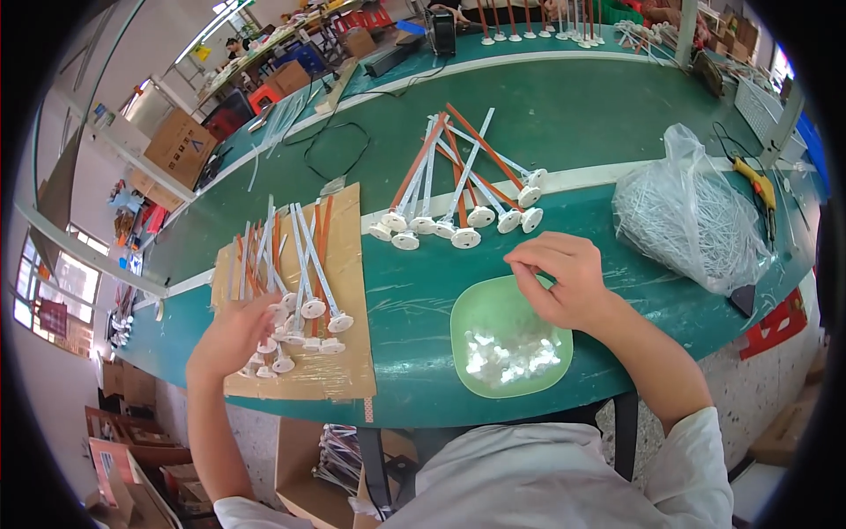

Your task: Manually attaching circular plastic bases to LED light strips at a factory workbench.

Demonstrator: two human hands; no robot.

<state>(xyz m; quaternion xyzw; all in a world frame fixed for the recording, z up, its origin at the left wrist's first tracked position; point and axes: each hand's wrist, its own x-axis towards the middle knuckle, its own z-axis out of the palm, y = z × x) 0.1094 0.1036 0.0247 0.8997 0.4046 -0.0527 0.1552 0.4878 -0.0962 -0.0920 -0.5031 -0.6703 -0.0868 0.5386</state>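
Note:
My left hand (231,339) is over the left side of a cardboard sheet (357,264), its fingers curled together against a pile of strips with round white ends (313,309). Some strips are silvery, others orange-brown; whatever those fingers hold is hidden. Above the far right rim of a pale green dish (463,331), my right hand (564,278) is closed, thumb and fingertips pinched. Anything in that pinch is too small to make out. Small shiny clear pieces (511,357) lie in the dish. Beyond it, a second group of white-ended strips (465,236) leans on the bench's raised white edge.
At right sit a clear plastic bag (687,220) full of thin white strips and a yellow-handled corded tool (756,185). A black cable (339,141) crosses the far green surface. More upright white-ended strips (529,33) stand at the back. Below the bench is an open cardboard box (300,472).

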